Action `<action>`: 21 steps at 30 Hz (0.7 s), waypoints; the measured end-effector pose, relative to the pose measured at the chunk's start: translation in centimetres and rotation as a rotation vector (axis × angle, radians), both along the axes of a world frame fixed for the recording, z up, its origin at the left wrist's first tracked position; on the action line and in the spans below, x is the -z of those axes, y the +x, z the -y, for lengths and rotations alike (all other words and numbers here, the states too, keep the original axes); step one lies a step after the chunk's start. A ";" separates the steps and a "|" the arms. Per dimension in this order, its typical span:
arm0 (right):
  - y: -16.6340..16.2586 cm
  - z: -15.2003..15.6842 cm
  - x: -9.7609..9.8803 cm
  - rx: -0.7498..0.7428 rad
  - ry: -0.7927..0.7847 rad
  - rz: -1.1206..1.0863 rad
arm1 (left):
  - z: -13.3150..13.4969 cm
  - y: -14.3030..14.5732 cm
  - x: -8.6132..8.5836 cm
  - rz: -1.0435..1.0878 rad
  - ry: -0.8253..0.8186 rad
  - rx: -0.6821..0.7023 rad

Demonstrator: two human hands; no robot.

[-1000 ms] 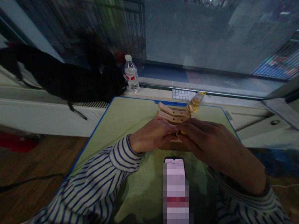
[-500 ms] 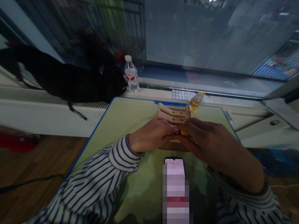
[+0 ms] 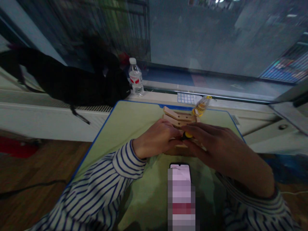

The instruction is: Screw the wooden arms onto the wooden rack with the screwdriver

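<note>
Both my hands meet over a wooden piece [image 3: 181,146] on the green mat [image 3: 127,125]. My left hand [image 3: 156,139] is curled, its fingers pressed on the wood. My right hand [image 3: 214,146] is closed around a small yellow and black tool [image 3: 187,135], of which only the end shows between the fingers. Just behind the hands lie stacked wooden slats [image 3: 178,117] with holes in them. A small clear bag with yellow parts [image 3: 201,106] rests at the far end of the slats.
A phone [image 3: 181,179] lies on the mat right in front of me. A water bottle [image 3: 136,77] and a black bag [image 3: 69,81] sit on the window ledge behind the mat. The wood floor with a cable is at the left.
The hands have barely shifted; the yellow and black tool tip shows a little more between my fingers than before.
</note>
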State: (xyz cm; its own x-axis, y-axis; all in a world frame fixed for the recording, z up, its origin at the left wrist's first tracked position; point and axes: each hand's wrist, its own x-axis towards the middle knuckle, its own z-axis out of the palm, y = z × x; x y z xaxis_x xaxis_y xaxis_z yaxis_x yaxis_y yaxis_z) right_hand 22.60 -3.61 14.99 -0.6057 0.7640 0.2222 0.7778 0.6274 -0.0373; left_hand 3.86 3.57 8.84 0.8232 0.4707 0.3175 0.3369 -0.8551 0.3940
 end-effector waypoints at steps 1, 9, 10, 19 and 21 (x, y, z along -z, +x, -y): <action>0.1 0.0 0.0 -0.003 0.007 -0.008 | 0.0 0.0 0.1 -0.004 -0.004 -0.003; 0.0 0.0 -0.2 -0.001 -0.020 0.012 | -0.1 0.0 0.3 -0.046 -0.019 0.002; -0.1 0.1 -0.2 0.007 -0.021 0.014 | 0.0 0.0 0.3 -0.052 -0.019 0.001; -0.4 0.3 -0.4 0.074 -0.038 0.057 | 0.0 0.1 0.3 0.016 -0.008 0.034; -0.4 0.3 -0.4 0.086 -0.034 0.069 | 0.0 0.1 0.2 0.049 -0.009 0.058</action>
